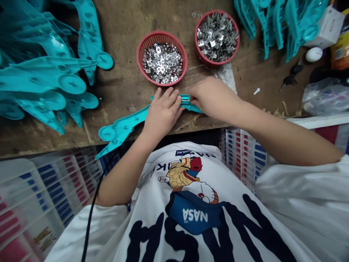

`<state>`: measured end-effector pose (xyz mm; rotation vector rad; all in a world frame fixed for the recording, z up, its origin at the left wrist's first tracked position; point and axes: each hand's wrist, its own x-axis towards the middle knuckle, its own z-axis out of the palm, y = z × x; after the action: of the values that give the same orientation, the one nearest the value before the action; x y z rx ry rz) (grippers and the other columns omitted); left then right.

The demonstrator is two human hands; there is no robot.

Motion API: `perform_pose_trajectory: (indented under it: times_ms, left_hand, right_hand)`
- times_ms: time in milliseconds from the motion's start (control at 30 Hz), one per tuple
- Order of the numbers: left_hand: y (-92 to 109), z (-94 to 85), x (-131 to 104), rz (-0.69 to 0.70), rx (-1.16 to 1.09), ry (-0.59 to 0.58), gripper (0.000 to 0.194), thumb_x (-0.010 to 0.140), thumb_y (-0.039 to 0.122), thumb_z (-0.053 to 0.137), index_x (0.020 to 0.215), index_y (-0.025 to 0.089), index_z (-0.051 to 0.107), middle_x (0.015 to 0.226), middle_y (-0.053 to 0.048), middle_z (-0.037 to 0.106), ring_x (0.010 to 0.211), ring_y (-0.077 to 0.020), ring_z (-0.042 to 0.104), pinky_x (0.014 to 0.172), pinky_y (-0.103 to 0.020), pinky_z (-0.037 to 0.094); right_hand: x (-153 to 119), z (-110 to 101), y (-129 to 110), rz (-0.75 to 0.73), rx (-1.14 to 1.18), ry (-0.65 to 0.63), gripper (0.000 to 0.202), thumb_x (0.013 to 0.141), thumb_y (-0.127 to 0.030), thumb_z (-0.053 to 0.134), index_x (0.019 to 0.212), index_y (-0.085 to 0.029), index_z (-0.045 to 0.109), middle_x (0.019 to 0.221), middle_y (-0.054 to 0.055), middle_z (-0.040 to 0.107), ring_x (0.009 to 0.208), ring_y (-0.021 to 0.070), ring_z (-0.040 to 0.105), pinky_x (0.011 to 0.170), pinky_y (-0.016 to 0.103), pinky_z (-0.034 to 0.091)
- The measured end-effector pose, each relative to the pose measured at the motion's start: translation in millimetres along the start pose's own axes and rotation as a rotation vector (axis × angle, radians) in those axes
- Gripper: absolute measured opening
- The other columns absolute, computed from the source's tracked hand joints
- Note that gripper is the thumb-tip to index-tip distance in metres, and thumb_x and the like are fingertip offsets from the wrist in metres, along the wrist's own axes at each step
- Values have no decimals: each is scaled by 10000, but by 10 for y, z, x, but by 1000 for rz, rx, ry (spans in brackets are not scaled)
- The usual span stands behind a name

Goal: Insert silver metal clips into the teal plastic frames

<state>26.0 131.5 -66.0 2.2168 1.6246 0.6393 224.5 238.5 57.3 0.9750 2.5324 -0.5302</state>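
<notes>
A long teal plastic part (128, 122), with a round disc at its left end, lies along the near edge of the wooden table. My left hand (163, 112) is laid over its middle and holds it against the table, fingers stretched across it. Just to the right, my right hand (208, 98) is closed in a pinch at the part's other end. Whatever sits between those fingertips is hidden. A thin shiny strip shows on the part between the two hands. Beyond them stands a red basket (140, 67) of small metal clips.
A second red basket (198, 54) of metal pieces stands further right. Teal parts (40, 76) are heaped at left, with more teal parts (278, 22) at back right. Keys (289, 80), a white ball (313, 54) and a plastic bag (325, 96) lie right. Plastic crates (242, 149) stand below the edge.
</notes>
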Motion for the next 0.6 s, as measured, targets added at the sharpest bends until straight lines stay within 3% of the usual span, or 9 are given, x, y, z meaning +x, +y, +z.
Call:
perform_pose_trajectory:
  times_ms: [100, 233, 433, 600]
  left_hand:
    - [35, -29, 18, -23, 12, -24, 409, 1153, 268, 645, 1543, 223, 759, 1692, -183, 721, 1650, -400, 635, 1418, -723, 447]
    - [48, -63, 54, -40, -29, -48, 417, 1155, 293, 625, 1528, 192, 779, 1665, -211, 734, 1623, -428, 654, 1370, -715, 498]
    - [9, -86, 78, -42, -51, -40, 391, 1129, 310, 651, 1475, 205, 799, 1633, -169, 766, 1588, -392, 689, 1383, -667, 499]
    - [-31, -120, 60, -127, -80, -25, 519, 1076, 345, 762, 1579, 221, 728, 1642, -156, 761, 1568, -383, 703, 1374, -623, 527]
  right_hand:
    - [-70, -100, -158, 100, -129, -29, 439, 1107, -97, 460, 1252, -115, 874, 1298, 229, 850, 1102, 371, 787, 797, 416, 444]
    - [-98, -95, -230, 81, -171, -24, 451, 1132, -115, 436, 1241, -114, 874, 1286, 227, 854, 1094, 355, 780, 830, 419, 465]
    - [-48, 42, -129, 21, -171, 43, 423, 1094, -110, 475, 1199, -120, 885, 1182, 220, 863, 1317, 403, 687, 1048, 481, 507]
    - [-65, -59, 70, 49, 35, 77, 315, 1082, -288, 607, 1160, -202, 899, 1163, 162, 871, 1127, 359, 751, 958, 455, 534]
